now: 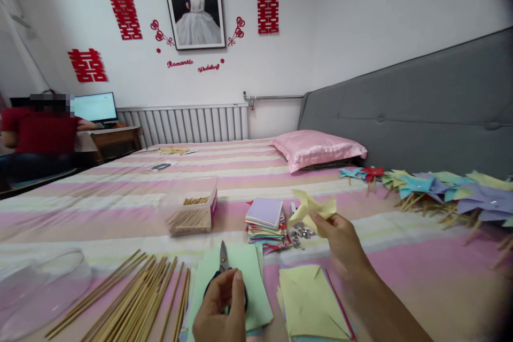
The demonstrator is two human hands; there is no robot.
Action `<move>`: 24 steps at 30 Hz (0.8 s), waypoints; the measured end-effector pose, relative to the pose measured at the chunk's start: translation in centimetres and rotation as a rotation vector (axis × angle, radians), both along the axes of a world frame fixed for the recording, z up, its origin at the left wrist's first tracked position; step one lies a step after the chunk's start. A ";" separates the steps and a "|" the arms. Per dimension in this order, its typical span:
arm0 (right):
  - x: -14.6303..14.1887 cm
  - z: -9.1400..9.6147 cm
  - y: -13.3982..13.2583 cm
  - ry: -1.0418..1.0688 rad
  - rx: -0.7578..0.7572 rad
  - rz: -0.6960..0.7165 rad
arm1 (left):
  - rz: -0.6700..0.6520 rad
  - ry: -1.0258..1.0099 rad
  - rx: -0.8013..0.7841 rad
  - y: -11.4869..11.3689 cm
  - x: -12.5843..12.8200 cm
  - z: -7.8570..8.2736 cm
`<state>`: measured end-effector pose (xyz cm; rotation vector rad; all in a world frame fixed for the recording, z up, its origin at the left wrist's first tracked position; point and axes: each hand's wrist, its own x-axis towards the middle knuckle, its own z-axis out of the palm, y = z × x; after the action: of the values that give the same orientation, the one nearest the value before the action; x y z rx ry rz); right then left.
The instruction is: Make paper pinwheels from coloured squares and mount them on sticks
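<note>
Head view, striped bedsheet (128, 192), headboard (401, 112), right hand (340, 238) pinching pinwheel (303, 210), left hand's (222, 307) grip unclear

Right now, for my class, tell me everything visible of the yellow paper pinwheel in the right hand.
The yellow paper pinwheel is pale and looks thin, with folded blades flaring outward from its middle. The right hand pinches it near the centre; that grip hides part of it, so whether it is pinned is unclear. No stick shows. Held above the striped bedspread, it shows just right of the stack of paper squares; nothing else visibly touches it.
</note>
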<state>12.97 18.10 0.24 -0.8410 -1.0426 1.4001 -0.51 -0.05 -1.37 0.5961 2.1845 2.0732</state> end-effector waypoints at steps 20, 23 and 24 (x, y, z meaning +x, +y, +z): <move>7.3 -9.4 -3.8 0.347 -0.196 0.048 | 0.006 1.182 0.079 0.3 2.9 -3.7; 7.2 -9.8 -3.3 0.333 -0.196 0.064 | -0.012 1.186 0.058 -0.5 3.3 -4.2; 7.2 -9.9 -3.2 0.332 -0.190 0.057 | -0.024 1.183 0.050 -0.8 3.5 -4.3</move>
<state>20.18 14.89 -9.67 -0.6873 -0.6923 1.6403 2.94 -0.86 -5.71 2.2786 2.4697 1.9527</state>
